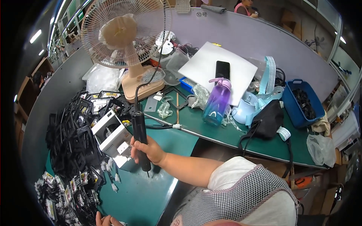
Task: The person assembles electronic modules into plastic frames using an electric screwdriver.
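My right hand (148,151) is closed around a black electric screwdriver (140,128). The screwdriver stands nearly upright, its thin bit pointing down at the green tabletop (132,199) and its cord rising from the top. Just left of it, a white box-shaped device (115,141) with an open dark side sits tilted; my fingers are close to it, but contact is unclear. At the lower edge, my left hand (107,220) shows only its fingers, apart, with nothing visible in them; the palm is cut off. Beside it lie small black parts with white connectors (71,196).
Black plastic frames (73,139) are heaped at left. Behind stand a beige fan (141,81) and a white board (200,62) bearing a phone (223,69). Rightward are a purple-blue bottle (218,101), black pouch (268,119) and blue basket (301,109). Another person (245,7) sits beyond the partition.
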Motion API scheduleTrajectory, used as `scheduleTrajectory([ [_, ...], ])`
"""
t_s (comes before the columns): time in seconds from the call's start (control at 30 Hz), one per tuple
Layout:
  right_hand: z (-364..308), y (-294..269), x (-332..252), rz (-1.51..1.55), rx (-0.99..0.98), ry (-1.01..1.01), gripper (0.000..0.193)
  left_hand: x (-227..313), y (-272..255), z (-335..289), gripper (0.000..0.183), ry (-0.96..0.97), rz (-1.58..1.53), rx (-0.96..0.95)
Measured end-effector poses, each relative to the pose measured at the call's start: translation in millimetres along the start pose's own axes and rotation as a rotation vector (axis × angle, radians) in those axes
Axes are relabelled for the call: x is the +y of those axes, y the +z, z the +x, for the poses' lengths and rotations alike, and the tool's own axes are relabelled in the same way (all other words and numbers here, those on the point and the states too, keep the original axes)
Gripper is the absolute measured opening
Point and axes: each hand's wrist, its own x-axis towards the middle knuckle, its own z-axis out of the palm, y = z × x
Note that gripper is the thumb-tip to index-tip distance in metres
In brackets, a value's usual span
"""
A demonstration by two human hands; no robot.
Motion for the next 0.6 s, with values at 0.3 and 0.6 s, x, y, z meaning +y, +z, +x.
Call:
scheduleTrajectory([
  [0.3,-1,-3,-2,-0.013,-0.009,-0.016,0.035,5,0,0,0.012,-0.060,-0.043,-0.082],
  [0.6,-8,4,10,0.025,0.007,0.000,0.047,3,-10,-13,0.012,-0.107,-0.056,-0.040],
])
